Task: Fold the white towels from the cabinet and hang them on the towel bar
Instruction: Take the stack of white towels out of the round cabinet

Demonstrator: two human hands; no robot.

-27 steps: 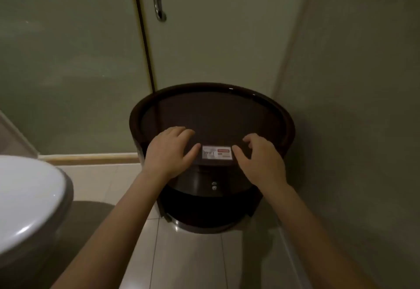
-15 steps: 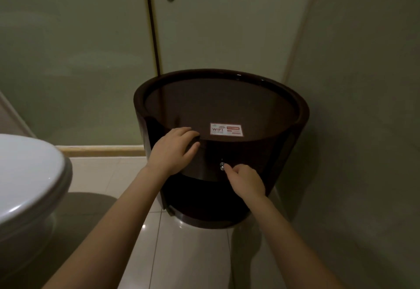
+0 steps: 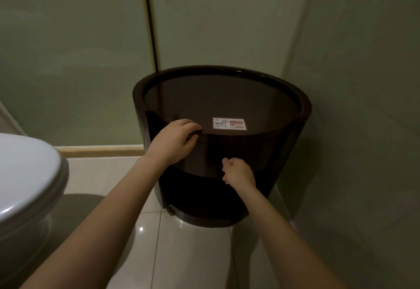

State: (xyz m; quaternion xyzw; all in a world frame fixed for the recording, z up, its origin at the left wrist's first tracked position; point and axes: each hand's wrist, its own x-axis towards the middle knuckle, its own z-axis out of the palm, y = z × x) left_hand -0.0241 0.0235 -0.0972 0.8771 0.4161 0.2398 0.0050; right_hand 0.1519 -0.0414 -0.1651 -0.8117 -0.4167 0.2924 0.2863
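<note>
Right hand (image 3: pixel 238 172) grip pinched shut on cabinet (image 3: pixel 227 152) door knob; left hand (image 3: pixel 176 139) grip curled over top edge, steadying. Pull knob straight & slow, keep left braced. Towels not visible, presumably inside.

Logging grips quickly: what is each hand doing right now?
Left hand: fingers curled over the cabinet top's front edge.
Right hand: closed at the cabinet front; knob hidden.

Dim bathroom, frosted glass door (image 3: pixel 227 20), glossy tiled floor (image 3: pixel 193 254), white toilet (image 3: pixel 25 179) at left, plain wall (image 3: pixel 363 106)
</note>
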